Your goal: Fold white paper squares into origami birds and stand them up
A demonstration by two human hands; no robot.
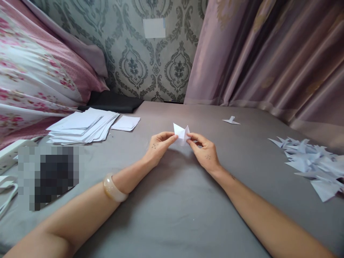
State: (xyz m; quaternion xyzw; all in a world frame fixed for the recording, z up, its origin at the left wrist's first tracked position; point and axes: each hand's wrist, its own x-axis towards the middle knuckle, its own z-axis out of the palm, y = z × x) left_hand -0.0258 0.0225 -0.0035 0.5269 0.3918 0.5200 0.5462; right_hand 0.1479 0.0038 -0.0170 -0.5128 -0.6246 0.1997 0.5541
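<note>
Between my two hands is a small piece of folded white paper, with pointed flaps standing up at its top left and top right. My left hand pinches its left side between thumb and fingers. On the right side, the thumb and index finger of my right hand grip the paper's edge. Both hands hold it just above the grey cloth. A pale bangle circles my left wrist. Part of the paper is hidden behind my fingertips.
Stacked white sheets lie at the left, beside a smaller pile of square paper. Several folded paper cranes are heaped at the right; one folded paper piece lies apart. A power strip and a blurred-out object sit at the left.
</note>
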